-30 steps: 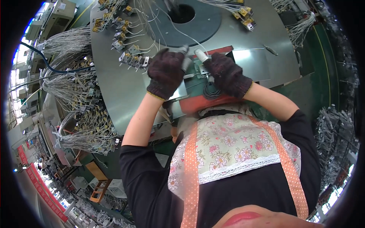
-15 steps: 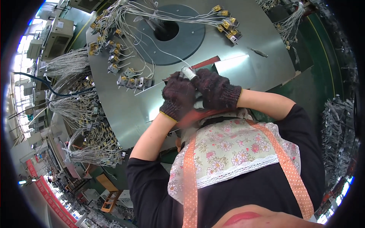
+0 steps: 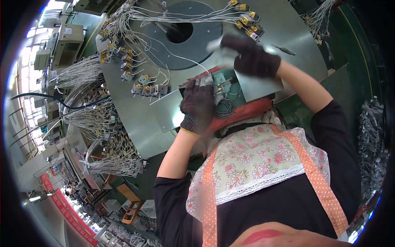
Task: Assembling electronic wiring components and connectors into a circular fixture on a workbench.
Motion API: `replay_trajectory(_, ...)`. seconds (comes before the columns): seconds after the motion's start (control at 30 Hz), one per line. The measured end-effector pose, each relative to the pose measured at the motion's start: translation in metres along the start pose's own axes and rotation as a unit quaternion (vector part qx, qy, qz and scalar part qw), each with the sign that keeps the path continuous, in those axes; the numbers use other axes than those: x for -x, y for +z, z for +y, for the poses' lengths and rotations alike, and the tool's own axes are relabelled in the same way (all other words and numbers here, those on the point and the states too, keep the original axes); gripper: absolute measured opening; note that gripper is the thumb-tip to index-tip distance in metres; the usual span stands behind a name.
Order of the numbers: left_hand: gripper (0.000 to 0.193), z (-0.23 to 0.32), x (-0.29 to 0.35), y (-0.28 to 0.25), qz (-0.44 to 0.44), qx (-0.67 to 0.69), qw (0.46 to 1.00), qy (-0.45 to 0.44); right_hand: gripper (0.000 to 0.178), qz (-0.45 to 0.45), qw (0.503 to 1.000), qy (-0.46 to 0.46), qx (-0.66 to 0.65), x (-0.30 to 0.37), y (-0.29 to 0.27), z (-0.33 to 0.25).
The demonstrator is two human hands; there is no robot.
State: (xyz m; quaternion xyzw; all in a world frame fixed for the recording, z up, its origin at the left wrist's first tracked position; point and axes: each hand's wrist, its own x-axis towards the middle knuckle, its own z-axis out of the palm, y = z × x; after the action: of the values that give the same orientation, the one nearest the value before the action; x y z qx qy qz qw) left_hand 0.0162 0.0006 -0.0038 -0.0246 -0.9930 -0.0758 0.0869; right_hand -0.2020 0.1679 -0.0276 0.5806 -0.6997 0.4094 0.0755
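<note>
My left hand (image 3: 198, 103), in a dark knit glove with whitish fingertips, is closed at the left side of an open tray (image 3: 238, 95). Its fingers press together where a thin white wire (image 3: 186, 59) ends; what they hold is mostly hidden. Beside those fingertips sits a small metal component (image 3: 222, 84) with a brass-coloured part. Just below lies a coil of thin dark wire (image 3: 225, 108). My right hand (image 3: 251, 57), gloved the same way, is lifted over the table right of the tray, smeared by motion. Its whitish fingertips point left; whether they hold anything is unclear.
Metal components with white wires (image 3: 150, 89) stand in rows on the steel table (image 3: 135, 119), with another group (image 3: 249, 20) at the top. A dark grey disc (image 3: 205, 41) surrounds a hole. A screwdriver-like tool (image 3: 284, 50) lies at right. Wire bundles (image 3: 105, 164) hang at left.
My right hand has left the left hand and moved up and to the right, uncovering the component and coil. My left hand stays at the tray.
</note>
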Motion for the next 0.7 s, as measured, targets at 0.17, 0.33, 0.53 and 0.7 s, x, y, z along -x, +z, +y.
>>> replay_trajectory(0.17, 0.066, 0.008, -0.011, -0.006, -0.039, -0.001, 0.999, -0.008, 0.047, -0.010, 0.948, 0.194, 0.251, -0.016, -0.046, 0.080)
replay_trajectory(0.33, 0.070, 0.010, -0.011, -0.001, -0.056, 0.009, 0.998, -0.026, 0.048, -0.073, 0.949, 0.123, 0.282, -0.012, -0.068, 0.091)
replay_trajectory(0.53, 0.070, 0.010, -0.008, -0.002, -0.045, -0.002, 0.999, -0.029, 0.053, -0.013, 0.957, 0.030, -0.289, -0.031, -0.152, 0.014)
replay_trajectory(0.7, 0.070, 0.006, -0.008, 0.001, -0.042, 0.000, 0.999, -0.019, 0.055, 0.238, 0.940, 0.177, 0.165, -0.026, -0.125, 0.063)
